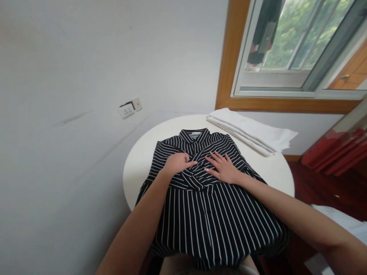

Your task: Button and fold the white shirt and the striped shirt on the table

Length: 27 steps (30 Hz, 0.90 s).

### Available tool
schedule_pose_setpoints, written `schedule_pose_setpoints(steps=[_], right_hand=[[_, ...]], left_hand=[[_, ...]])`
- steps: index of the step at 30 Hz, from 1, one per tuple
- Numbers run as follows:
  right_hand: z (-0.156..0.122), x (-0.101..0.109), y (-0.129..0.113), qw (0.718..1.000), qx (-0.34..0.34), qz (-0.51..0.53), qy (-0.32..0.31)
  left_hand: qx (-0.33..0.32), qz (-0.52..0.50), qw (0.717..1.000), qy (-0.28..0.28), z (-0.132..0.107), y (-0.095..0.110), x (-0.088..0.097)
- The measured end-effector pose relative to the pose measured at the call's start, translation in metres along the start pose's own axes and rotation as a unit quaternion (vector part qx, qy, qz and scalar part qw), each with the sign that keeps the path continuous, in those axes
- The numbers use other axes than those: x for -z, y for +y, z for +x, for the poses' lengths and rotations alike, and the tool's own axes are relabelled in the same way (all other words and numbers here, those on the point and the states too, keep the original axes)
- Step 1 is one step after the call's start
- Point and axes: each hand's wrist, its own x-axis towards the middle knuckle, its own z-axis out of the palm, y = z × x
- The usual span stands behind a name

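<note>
A black shirt with thin white stripes [200,206] lies spread on a round white table [137,160], collar away from me, its sleeves folded across the chest and its hem hanging over the near edge. My left hand [177,162] rests on the folded sleeve left of centre, fingers drawn together against the cloth. My right hand [223,167] lies flat on the shirt just right of centre, fingers stretched out and apart. The two hands are a few centimetres from each other.
A stack of folded white cloth [252,131] lies at the table's far right edge. A grey wall with a socket [129,108] runs along the left. A wood-framed window [286,57] is at the back right, and red floor and fabric [335,156] to the right.
</note>
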Motion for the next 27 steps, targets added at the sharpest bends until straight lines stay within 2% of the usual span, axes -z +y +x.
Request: schedule_pose_setpoints(steps=[3, 5, 7, 9, 12, 14, 18, 21, 27], right_hand=[[0.020, 0.011, 0.007, 1.000, -0.011, 0.020, 0.016], [0.043, 0.020, 0.017, 0.997, -0.021, 0.021, 0.066], [0.071, 0.027, 0.030, 0.991, -0.056, 0.015, 0.117], [0.099, 0.029, 0.045, 0.981, -0.115, 0.022, 0.155], [0.135, 0.024, 0.065, 0.958, -0.192, 0.077, 0.197], [0.151, 0.017, 0.074, 0.947, -0.221, 0.095, 0.212], [0.165, 0.001, 0.085, 0.940, -0.251, 0.092, 0.214], [0.168, -0.007, 0.088, 0.946, -0.255, 0.072, 0.186], [0.173, -0.008, 0.083, 0.956, -0.254, -0.006, 0.144]], left_hand=[[0.054, 0.054, 0.984, 0.158, 0.006, -0.006, 0.004], [0.096, 0.093, 0.968, 0.213, 0.017, -0.017, 0.007], [0.119, 0.114, 0.963, 0.212, 0.031, -0.031, 0.009], [0.136, 0.121, 0.966, 0.185, 0.047, -0.046, 0.008], [0.158, 0.117, 0.969, 0.152, 0.068, -0.065, 0.004], [0.161, 0.117, 0.968, 0.153, 0.081, -0.073, -0.001], [0.152, 0.116, 0.965, 0.181, 0.100, -0.080, -0.016], [0.154, 0.109, 0.963, 0.193, 0.106, -0.083, -0.026], [0.162, 0.116, 0.962, 0.185, 0.109, -0.087, -0.032]])
